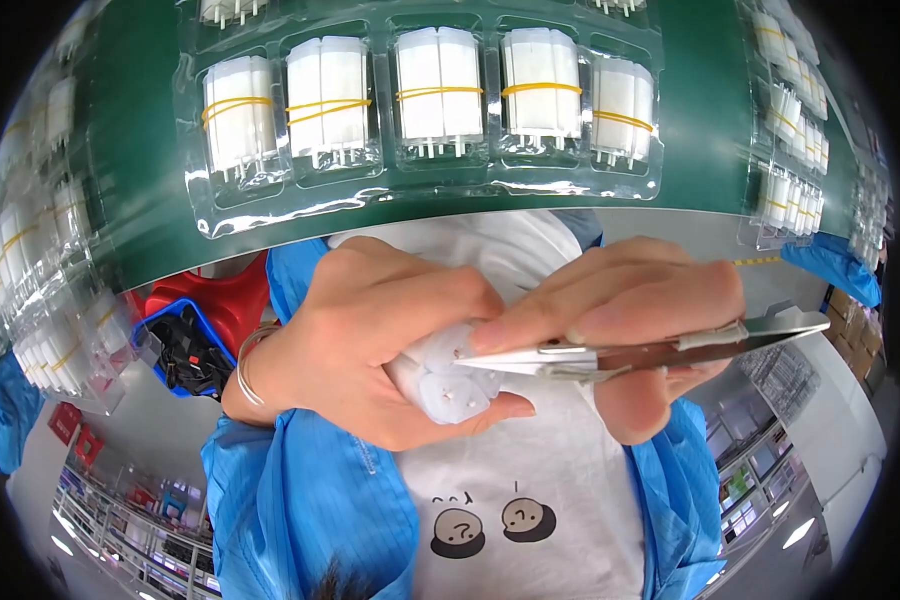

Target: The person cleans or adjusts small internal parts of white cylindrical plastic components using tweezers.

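Observation:
My left hand (370, 345), with a thin bangle at the wrist, is closed around a bundle of white tubes (455, 393). The tubes' rounded, translucent ends face up, with small metallic dots in them. Pinched in my right hand (630, 300) are metal tweezers (765, 333). Their pointed tips lie against or just over the bundle's end; which of the two I cannot tell. Both hands are in front of my body, off the table's near edge. Beyond them, a clear plastic tray (420, 190) holds several upright bundles of white tubes (439, 70), each wrapped in a yellow rubber band.
The green table (140, 150) spans the far side. More clear trays of white bundles stand at its left (60, 340) and right (790, 190). Below the left side are a blue bin (185, 345) of black items and a red stool (235, 300). Cardboard boxes (850, 330) are stacked far right.

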Demonstrator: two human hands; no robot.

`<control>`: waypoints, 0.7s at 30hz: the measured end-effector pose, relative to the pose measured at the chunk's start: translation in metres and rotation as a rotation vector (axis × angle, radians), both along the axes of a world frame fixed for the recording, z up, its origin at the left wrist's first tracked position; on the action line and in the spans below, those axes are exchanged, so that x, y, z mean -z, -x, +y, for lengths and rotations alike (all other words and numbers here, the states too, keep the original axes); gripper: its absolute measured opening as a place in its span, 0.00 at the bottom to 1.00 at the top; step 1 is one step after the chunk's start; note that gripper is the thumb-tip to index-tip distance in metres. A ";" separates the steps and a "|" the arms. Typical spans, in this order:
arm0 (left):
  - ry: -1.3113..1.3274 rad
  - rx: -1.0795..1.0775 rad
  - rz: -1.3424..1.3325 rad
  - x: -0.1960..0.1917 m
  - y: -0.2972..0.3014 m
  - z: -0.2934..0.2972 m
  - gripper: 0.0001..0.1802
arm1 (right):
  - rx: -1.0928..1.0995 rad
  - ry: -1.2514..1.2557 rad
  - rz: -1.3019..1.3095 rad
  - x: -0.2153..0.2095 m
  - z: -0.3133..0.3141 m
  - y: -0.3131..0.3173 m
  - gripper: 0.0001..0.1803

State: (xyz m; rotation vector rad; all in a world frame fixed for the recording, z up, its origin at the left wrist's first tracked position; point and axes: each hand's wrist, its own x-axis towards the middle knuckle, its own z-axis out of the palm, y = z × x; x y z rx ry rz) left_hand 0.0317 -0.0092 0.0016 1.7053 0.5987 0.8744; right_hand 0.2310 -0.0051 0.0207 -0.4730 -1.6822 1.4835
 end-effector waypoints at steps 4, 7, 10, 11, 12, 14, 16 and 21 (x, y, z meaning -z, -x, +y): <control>0.074 0.052 -0.012 0.000 0.000 0.001 0.18 | 0.053 -0.078 -0.325 -0.020 -0.003 0.000 0.26; 0.113 0.069 0.020 0.005 -0.001 0.000 0.17 | 0.489 -0.263 -0.068 0.009 -0.022 0.021 0.23; 0.146 0.077 0.058 0.005 0.000 0.001 0.18 | 0.265 -0.139 -0.233 -0.010 -0.005 0.006 0.16; 0.175 0.080 0.081 0.003 0.001 0.002 0.18 | 0.093 0.034 -0.336 -0.014 0.000 0.003 0.12; 0.164 0.072 0.091 0.001 0.003 0.001 0.18 | 0.095 -0.045 -0.104 0.000 0.002 0.005 0.14; 0.157 -0.022 0.010 -0.005 0.005 0.006 0.20 | 0.303 0.069 0.114 0.007 -0.007 0.013 0.16; 0.172 -0.002 0.019 -0.013 0.002 0.012 0.20 | 0.532 0.148 0.316 0.003 -0.008 0.007 0.18; 0.454 -0.107 -0.084 -0.031 0.005 0.026 0.29 | 0.883 0.085 0.239 0.026 0.007 -0.028 0.17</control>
